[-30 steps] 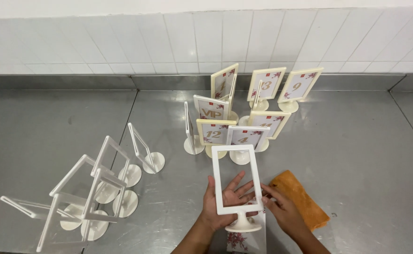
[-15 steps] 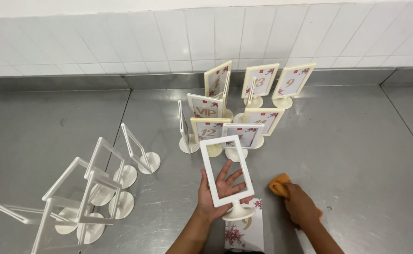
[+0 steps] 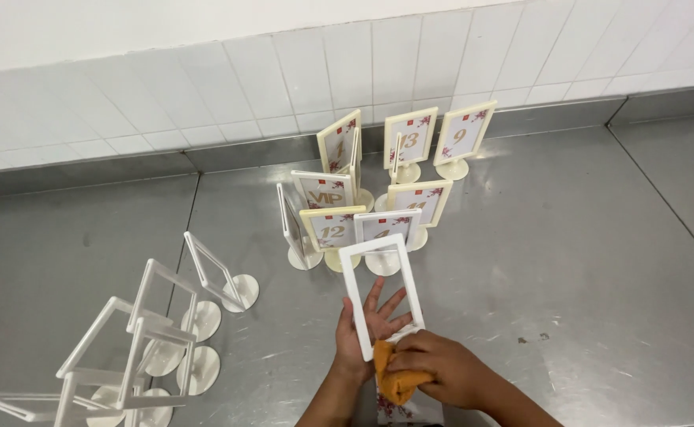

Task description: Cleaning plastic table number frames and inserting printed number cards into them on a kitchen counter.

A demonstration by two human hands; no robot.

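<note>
So the person's got an empty white frame stand (image 3: 381, 285) held upright right in front of them over the steel bench (image 3: 568, 261), long axis running straight away from them toward the tiled wall (image 3: 283, 71). The left hand (image 3: 366, 328) sits flat behind the clear pane with fingers spread (you can see them right through it), bracing it from the back. The right hand (image 3: 434, 370) is closed around a bunched orange cloth (image 3: 394, 379), pressed against the lower front corner of the frame, so that's the hand nearer the pane's face and the frame rises up and away from it.

Frame looks like smooth hard white plastic with a see-through panel, thin rectangular border. The cloth looks soft and crumpled.

Just past the frame stands a cluster of cream stands with floral number cards (image 3: 378, 190), all on round bases. Off to the left sits a jumble of empty white frames (image 3: 149, 340), some tilted or leaning on each other. The bench is brushed metal, a bit scuffed.
</note>
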